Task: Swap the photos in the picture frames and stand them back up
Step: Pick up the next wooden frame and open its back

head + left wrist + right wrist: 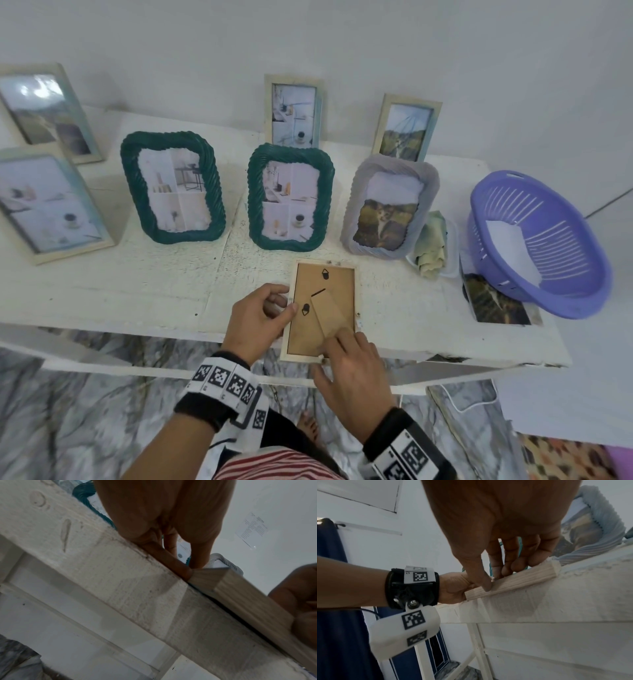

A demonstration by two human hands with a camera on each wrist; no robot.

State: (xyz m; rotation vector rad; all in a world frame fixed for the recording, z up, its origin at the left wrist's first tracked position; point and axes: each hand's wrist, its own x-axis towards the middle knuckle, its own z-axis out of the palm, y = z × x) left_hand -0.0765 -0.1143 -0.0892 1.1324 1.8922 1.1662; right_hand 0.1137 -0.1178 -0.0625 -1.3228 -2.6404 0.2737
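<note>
I see the small wooden frame [322,310] lying face down at the near edge of the white table [137,291], its brown backing board up and its near end jutting slightly over the edge. My left hand [258,322] sits at the frame's left side, fingers curled, thumb and forefinger pinching at the left rail close to a small black clip; from the left wrist view the fingertips [185,572] press right against the frame's corner where it meets the table lip. My right hand [352,373] comes in from the near end, fingers bent down onto the lower part of the backing beside the folded easel leg [330,317], and the right wrist view shows the thumb on the frame's ribbed near edge [513,580], so this hand grips the frame's near end. Beyond the frame stand two green wavy frames [173,186], a grey wavy frame [388,205] and several pale frames further back. To the right a loose landscape photo [496,303] lies flat, partly under a purple basket [541,243], with a folded cloth [431,245] just beside the grey frame.
</note>
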